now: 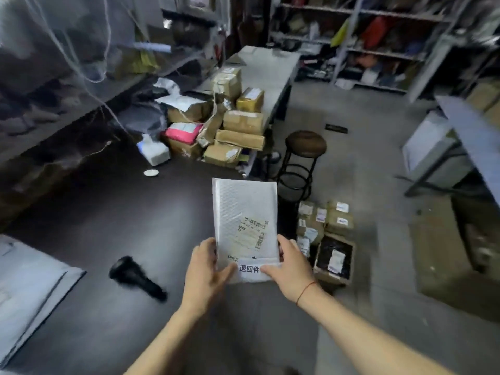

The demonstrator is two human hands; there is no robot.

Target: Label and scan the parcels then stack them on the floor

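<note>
Round stool (pixel 305 143) beside dark table (pixel 108 212), perhaps tissues (pixel 154 152).

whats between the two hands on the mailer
In the head view, a white label printed with black characters lies between the left hand and right hand, at the bottom edge of the bubble mailer.

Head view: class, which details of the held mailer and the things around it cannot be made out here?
Head view only:
- shipping label on white mailer: print too small.
- sticker: ends covered by left hand and right hand.
- mailer's back: faces away.
- black scanner: motion-blurred.
- grey bags: cut by left edge.
</note>
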